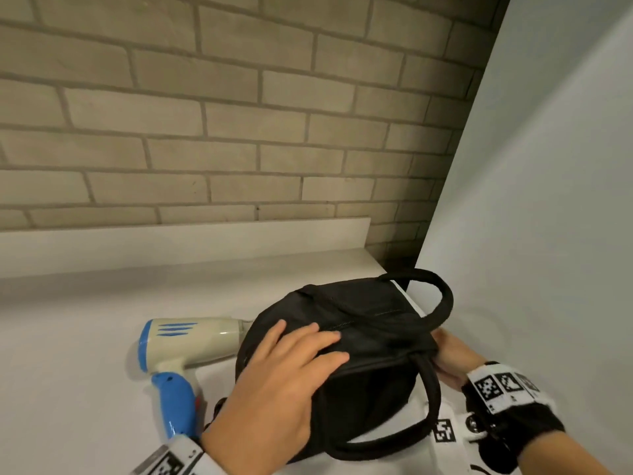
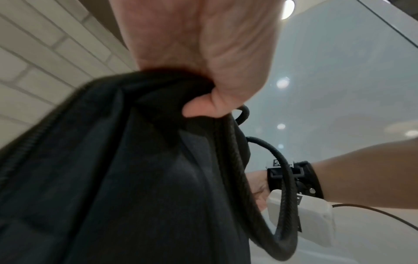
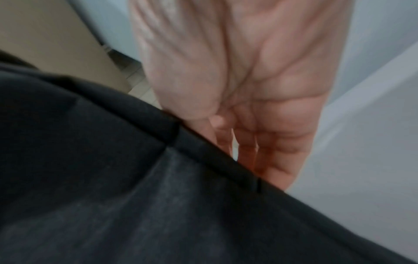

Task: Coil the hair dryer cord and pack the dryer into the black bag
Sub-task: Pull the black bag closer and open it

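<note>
One black bag [image 1: 376, 323], one hair dryer [image 1: 185, 341] beside; left hand [image 1: 281, 382] fingers [image 1: 318, 337] clutch bag, right hand [image 1: 452, 354] fingers [image 3: 276, 160] straight alongside.

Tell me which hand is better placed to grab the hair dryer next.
Left. The hair dryer lies on the counter left of the bag, beside the left hand; the right hand is at the bag's far end.
</note>
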### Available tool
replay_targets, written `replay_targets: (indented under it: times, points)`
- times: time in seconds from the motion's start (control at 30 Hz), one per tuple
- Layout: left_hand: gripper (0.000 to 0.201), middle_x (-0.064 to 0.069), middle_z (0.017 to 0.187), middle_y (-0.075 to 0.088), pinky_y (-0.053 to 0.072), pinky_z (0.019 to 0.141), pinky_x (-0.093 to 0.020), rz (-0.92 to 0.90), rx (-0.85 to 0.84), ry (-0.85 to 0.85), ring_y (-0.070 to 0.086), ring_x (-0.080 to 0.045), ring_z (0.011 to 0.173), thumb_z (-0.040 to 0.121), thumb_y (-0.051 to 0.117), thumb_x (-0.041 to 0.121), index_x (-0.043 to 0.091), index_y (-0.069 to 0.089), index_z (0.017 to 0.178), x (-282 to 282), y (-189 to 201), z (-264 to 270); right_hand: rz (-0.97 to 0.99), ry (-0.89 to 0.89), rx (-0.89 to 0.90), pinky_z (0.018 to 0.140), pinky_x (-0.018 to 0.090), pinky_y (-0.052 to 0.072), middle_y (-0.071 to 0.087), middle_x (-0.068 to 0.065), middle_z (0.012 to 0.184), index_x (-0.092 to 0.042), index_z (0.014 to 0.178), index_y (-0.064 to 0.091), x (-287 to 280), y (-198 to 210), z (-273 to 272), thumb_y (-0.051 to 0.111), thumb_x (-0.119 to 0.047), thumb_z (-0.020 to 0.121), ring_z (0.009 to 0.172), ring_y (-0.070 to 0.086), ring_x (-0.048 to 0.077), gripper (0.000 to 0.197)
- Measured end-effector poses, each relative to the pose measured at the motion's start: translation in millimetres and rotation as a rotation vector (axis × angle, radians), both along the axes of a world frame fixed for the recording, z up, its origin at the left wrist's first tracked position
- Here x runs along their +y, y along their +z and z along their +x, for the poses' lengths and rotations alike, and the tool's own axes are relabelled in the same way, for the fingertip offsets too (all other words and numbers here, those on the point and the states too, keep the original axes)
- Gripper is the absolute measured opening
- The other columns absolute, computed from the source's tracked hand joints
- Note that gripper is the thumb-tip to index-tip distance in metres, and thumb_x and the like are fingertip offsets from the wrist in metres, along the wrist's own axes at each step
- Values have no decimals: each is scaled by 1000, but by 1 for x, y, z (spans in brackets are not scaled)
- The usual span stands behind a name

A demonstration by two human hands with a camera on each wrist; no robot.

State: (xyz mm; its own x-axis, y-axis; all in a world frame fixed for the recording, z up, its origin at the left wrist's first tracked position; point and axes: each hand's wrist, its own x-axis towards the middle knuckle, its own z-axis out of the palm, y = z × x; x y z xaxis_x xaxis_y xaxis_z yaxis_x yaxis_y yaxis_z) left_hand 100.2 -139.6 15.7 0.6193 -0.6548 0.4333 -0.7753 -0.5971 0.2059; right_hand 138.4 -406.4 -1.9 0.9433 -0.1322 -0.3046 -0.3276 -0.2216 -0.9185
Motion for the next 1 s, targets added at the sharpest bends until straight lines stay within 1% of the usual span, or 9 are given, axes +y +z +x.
replay_targets:
  times: [0.1,0.23,0.3,0.43,0.53,0.63,0.73,0.93,1.0]
  points:
    - [67,18,115,63,40,100,-33,99,-8,-6,58,-7,110,39,48,36,37,54,105,-11,10,-2,-51,21,32,53,27,45,50,29,76,11,79,54,-1,-7,3,38,16,81,64,48,25,17]
    - [54,18,113,62,37,102,-41,90,1,-7,52,-10,113,55,45,43,37,54,108,-31,14,-5,-109,55,105,38,20,44,54,9,44,-6,45,55,-5,-6,4,40,15,81,38,53,14,44]
    - [46,18,111,64,42,100,-42,171,-66,-19,56,-13,111,65,53,49,35,55,109,-45,18,-4,-157,73,119,43,22,46,60,4,46,-9,53,60,-7,-6,3,42,7,86,45,56,15,41]
    - [34,12,110,66,52,89,-31,192,-190,-55,58,-16,110,79,36,24,27,56,107,-77,19,6,-400,141,116,53,24,52,64,1,60,-12,70,59,-4,1,8,42,-1,90,57,61,14,28]
    - [36,8,94,68,56,64,-25,121,-158,-62,63,-11,95,77,31,14,22,60,96,-96,15,12,-535,156,88,40,15,43,55,-7,47,-16,61,50,-4,19,10,40,6,88,40,53,1,36]
    - [31,6,93,70,55,52,-23,76,-110,-124,66,-11,88,70,55,11,20,61,100,-94,17,14,-600,155,64,41,18,36,52,-4,49,-10,65,52,-12,39,10,37,4,88,45,46,7,31]
    - [45,4,94,71,51,46,-22,89,-77,-99,69,-13,77,62,69,9,19,60,104,-89,17,16,-461,104,-23,43,18,32,49,-5,47,-5,70,55,-17,64,4,41,-8,93,46,41,8,27]
    - [40,-19,104,65,55,73,-47,92,21,-180,60,-37,100,79,28,0,0,59,104,-104,22,24,-510,215,-271,39,13,36,54,4,52,-6,64,61,22,98,-4,51,-16,89,40,46,6,29]
    - [34,-22,109,63,50,85,-50,58,99,-218,56,-38,107,85,34,-2,-1,59,108,-105,24,29,-533,252,-281,39,9,35,54,-1,49,-1,61,61,34,99,-1,53,-16,88,40,47,3,32]
